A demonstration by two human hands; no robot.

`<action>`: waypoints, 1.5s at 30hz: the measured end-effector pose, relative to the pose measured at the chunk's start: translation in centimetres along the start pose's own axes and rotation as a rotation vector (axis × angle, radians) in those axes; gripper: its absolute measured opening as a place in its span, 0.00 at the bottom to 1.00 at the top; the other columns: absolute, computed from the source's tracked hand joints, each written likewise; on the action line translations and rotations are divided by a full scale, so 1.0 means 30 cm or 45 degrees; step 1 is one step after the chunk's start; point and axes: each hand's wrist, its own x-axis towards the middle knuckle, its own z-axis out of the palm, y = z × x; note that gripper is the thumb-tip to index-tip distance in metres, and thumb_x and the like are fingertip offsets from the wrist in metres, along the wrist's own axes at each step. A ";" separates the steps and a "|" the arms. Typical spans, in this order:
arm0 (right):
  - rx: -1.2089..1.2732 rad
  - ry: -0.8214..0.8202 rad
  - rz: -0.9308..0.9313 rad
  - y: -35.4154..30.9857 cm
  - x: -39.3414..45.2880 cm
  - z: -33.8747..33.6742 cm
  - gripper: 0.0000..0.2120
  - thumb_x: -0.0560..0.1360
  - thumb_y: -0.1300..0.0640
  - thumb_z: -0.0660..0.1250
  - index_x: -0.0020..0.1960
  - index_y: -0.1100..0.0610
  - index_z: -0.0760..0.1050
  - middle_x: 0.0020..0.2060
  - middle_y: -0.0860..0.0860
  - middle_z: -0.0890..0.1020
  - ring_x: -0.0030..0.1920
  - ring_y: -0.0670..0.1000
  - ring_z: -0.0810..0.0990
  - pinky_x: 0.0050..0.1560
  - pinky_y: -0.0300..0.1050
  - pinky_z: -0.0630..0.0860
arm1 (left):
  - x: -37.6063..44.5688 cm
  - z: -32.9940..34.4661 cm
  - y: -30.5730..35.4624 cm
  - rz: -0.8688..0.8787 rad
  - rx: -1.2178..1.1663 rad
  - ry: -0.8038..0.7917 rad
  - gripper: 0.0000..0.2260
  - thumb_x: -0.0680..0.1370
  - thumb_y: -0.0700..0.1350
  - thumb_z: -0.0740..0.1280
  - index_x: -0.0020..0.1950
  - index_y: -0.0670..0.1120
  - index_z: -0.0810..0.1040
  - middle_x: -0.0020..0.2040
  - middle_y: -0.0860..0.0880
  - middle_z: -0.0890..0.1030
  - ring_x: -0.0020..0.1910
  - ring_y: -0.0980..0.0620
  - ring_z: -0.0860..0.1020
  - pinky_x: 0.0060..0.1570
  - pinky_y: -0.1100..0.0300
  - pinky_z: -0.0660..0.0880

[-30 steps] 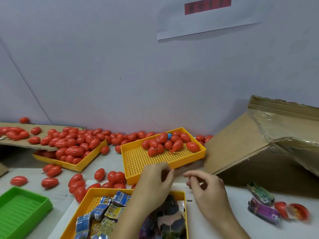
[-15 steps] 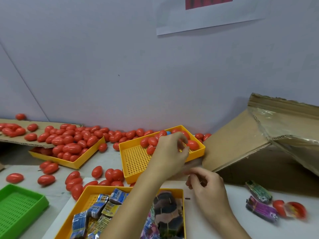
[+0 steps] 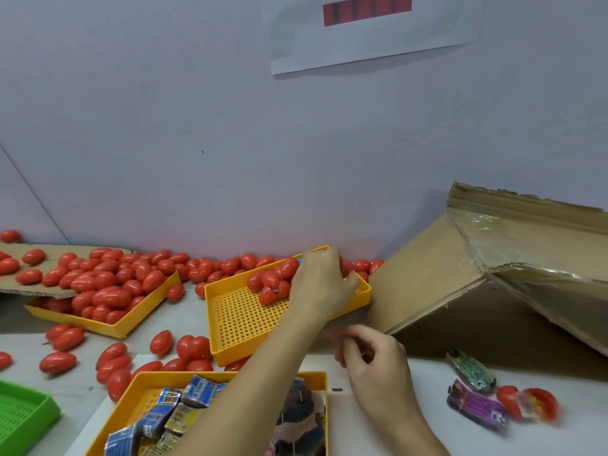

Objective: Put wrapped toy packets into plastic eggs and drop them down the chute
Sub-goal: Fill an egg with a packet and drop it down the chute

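Head view: your left hand [image 3: 320, 284] reaches into the middle yellow tray [image 3: 237, 320], fingers curled among its red eggs [image 3: 273, 284]; whether they grip one you cannot tell. Your right hand [image 3: 375, 360] hovers loosely curled above the counter [image 3: 411, 432]. Wrapped packets [image 3: 177, 409] fill the near yellow tray [image 3: 144, 383].

A small packing or assembly workstation — red plastic eggs [image 3: 108, 296] lie heaped by the dozen in perforated yellow trays [image 3: 230, 320] and loose on the bench. A taped cardboard chute [image 3: 460, 268] and a printed sheet [image 3: 371, 44] on the bare wall point to hand piecework
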 end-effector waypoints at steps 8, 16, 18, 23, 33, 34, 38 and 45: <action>0.130 -0.021 -0.023 -0.026 -0.016 -0.007 0.13 0.79 0.62 0.64 0.48 0.45 0.81 0.37 0.39 0.82 0.42 0.43 0.81 0.40 0.37 0.77 | -0.312 -0.145 -0.035 -0.359 -0.919 0.161 0.04 0.82 0.49 0.61 0.49 0.54 0.75 0.35 0.53 0.78 0.31 0.58 0.72 0.30 0.64 0.68; 0.349 -0.206 -0.043 -0.042 -0.032 -0.015 0.11 0.77 0.55 0.67 0.59 0.47 0.80 0.49 0.43 0.85 0.52 0.45 0.83 0.43 0.40 0.80 | -0.416 -0.135 -0.064 -0.236 -0.629 0.043 0.09 0.73 0.48 0.75 0.49 0.54 0.77 0.37 0.54 0.78 0.37 0.60 0.75 0.36 0.65 0.73; 0.398 -0.232 -0.025 -0.044 -0.030 -0.021 0.13 0.74 0.51 0.65 0.57 0.48 0.81 0.47 0.44 0.85 0.49 0.43 0.83 0.40 0.35 0.78 | -0.416 -0.133 -0.069 -0.176 -0.541 0.049 0.09 0.73 0.48 0.76 0.49 0.54 0.79 0.40 0.55 0.77 0.41 0.60 0.74 0.40 0.66 0.72; 0.539 -0.210 -0.041 -0.052 -0.020 -0.038 0.10 0.72 0.52 0.68 0.49 0.56 0.84 0.39 0.53 0.86 0.39 0.49 0.85 0.36 0.33 0.77 | -0.408 -0.140 -0.066 -0.185 -0.749 0.001 0.04 0.76 0.50 0.73 0.50 0.54 0.82 0.46 0.55 0.80 0.47 0.59 0.78 0.46 0.64 0.77; 0.511 -0.084 0.047 -0.029 -0.012 -0.033 0.10 0.79 0.62 0.64 0.47 0.56 0.84 0.36 0.55 0.85 0.36 0.49 0.82 0.35 0.34 0.75 | -0.400 -0.301 -0.202 -0.800 -1.839 0.613 0.09 0.75 0.44 0.71 0.50 0.40 0.79 0.34 0.44 0.82 0.32 0.51 0.82 0.31 0.63 0.79; 0.494 -0.088 0.039 -0.030 -0.013 -0.032 0.10 0.79 0.63 0.64 0.47 0.56 0.84 0.35 0.55 0.85 0.36 0.49 0.82 0.35 0.34 0.75 | -0.406 -0.319 -0.228 -0.838 -1.867 0.663 0.05 0.77 0.42 0.69 0.48 0.40 0.79 0.32 0.45 0.80 0.28 0.52 0.79 0.28 0.63 0.77; 0.412 -0.100 0.012 -0.031 -0.019 -0.023 0.11 0.79 0.66 0.64 0.46 0.56 0.84 0.35 0.54 0.84 0.35 0.46 0.81 0.35 0.33 0.74 | -0.420 -0.324 -0.275 -0.924 -1.789 0.722 0.07 0.79 0.38 0.64 0.41 0.40 0.75 0.29 0.45 0.78 0.26 0.52 0.77 0.26 0.62 0.75; 0.074 -0.165 -0.111 -0.073 -0.045 0.016 0.12 0.77 0.64 0.69 0.44 0.48 0.83 0.39 0.42 0.84 0.43 0.44 0.81 0.39 0.35 0.77 | -0.406 -0.283 -0.268 -0.900 -1.760 0.534 0.04 0.82 0.37 0.62 0.49 0.40 0.76 0.34 0.47 0.75 0.26 0.54 0.72 0.23 0.65 0.67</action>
